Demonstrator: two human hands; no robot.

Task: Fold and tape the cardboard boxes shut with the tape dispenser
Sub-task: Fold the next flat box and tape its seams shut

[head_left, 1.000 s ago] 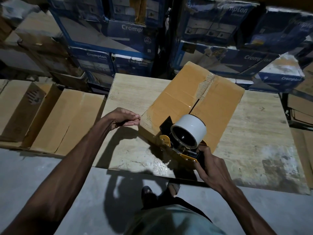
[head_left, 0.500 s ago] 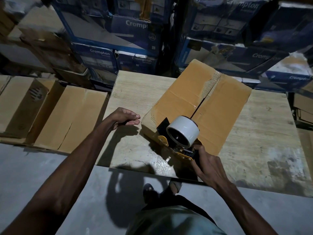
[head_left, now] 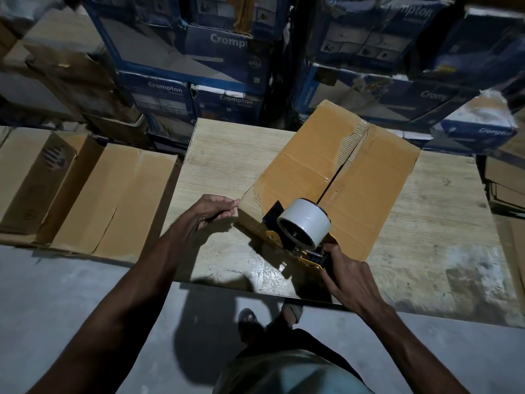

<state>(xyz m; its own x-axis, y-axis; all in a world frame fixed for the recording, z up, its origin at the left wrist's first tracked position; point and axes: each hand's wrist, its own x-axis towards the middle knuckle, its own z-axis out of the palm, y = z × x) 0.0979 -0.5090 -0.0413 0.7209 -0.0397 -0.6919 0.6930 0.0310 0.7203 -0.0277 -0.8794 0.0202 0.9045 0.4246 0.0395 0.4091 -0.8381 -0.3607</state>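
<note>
Fingers [head_left: 227, 207] on both hands are curled and engaged, none spread.

1. Far left: brown cartons [head_left: 113, 194] lie side by side, just beside the left edge of the tabletop [head_left: 227, 155], above the grey floor [head_left: 56, 294].
2. Left hand [head_left: 211, 209]: the fingers are pressed together and bent, with the thumb on top, pinching the near-left corner of the cardboard box [head_left: 306, 160].
3. Cardboard box: it rests on the tabletop, turned diagonally to the tabletop edges. Both top flaps are folded down and meet along a centre seam, where a dark gap shows between them. The paper skin is torn near the far end of the seam.
4. Tape dispenser [head_left: 298, 234]: a yellow-and-black frame carrying a pale tape roll [head_left: 308, 220]. It sits at the near end of the seam, against the near edge of the box.
5. Right hand [head_left: 348, 275]: the fingers are wrapped round the dispenser handle. The fingertips are hidden behind the frame.
6. Behind, across the full width: stacked blue cartons [head_left: 227, 46] printed "Crompton", several with torn faces.
7. Far right: flat cardboard sheets [head_left: 505, 180] lie piled beyond the tabletop edge.
</note>
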